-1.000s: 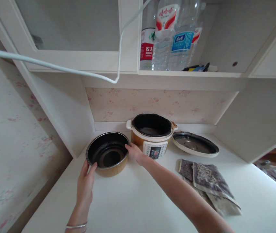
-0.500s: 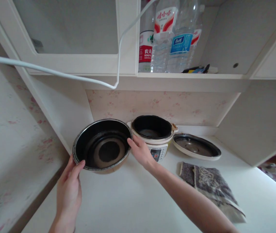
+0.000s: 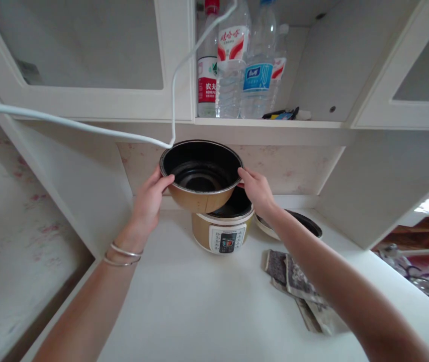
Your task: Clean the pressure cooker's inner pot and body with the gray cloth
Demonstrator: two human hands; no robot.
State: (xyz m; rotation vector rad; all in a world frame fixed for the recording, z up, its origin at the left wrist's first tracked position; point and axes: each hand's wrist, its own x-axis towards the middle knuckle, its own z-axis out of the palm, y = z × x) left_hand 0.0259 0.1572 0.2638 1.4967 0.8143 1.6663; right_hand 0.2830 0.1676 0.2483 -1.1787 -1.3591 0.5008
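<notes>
I hold a round inner pot (image 3: 202, 197), gold outside and black inside, in the air just above the rice cooker (image 3: 222, 235). My left hand (image 3: 147, 201) grips its left rim and my right hand (image 3: 258, 191) grips its right rim. The pot tilts slightly toward me and hides most of the cooker's opening. The cooker is beige with a control panel on its front and stands on the white counter (image 3: 199, 306).
The cooker's lid (image 3: 305, 225) lies upside down to the right, partly behind my right arm. A folded patterned cloth (image 3: 293, 281) lies on the counter. Several water bottles (image 3: 233, 65) stand on the shelf above. A white cable (image 3: 86, 125) hangs across the cupboard front.
Both hands lifted the inner pot off the counter at the left and carried it up and right, over the rice cooker.
</notes>
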